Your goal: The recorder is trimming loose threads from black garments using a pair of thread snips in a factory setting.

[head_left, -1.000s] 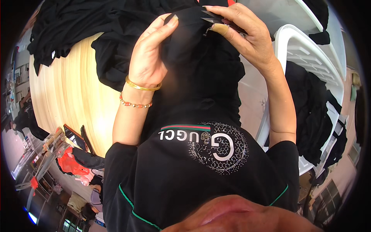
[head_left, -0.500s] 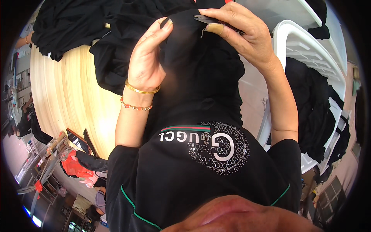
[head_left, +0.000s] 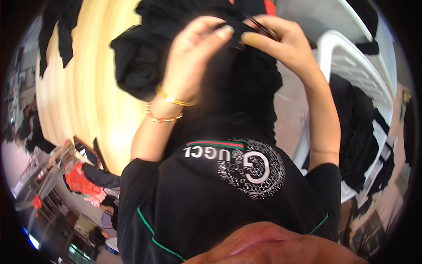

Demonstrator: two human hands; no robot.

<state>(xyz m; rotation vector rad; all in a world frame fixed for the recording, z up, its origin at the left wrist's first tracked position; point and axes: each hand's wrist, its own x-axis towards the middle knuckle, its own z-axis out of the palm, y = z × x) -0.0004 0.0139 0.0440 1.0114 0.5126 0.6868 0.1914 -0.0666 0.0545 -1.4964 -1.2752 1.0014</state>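
Black cloth lies bunched over the far part of the table and hangs down in front of me. My left hand, with bracelets at the wrist, pinches a bit of this cloth between thumb and fingers, slightly blurred. Close to its right, my right hand keeps a small pair of thread snips in its curled fingers, their points tipped up and left. Its thumb, with a tan covering on the tip, is by the cloth; whether it also grips the cloth I cannot tell.
The pale wooden table curves along the left, with another black piece at its far left. A white plastic basket stands to the right, with black garments in it. Red and pink cloth sits at lower left.
My left hand has moved right, closer to my right hand. The snips have swung from pointing left to pointing up-left. At far left, black cloth has been drawn away, and another person's hand has left the view.
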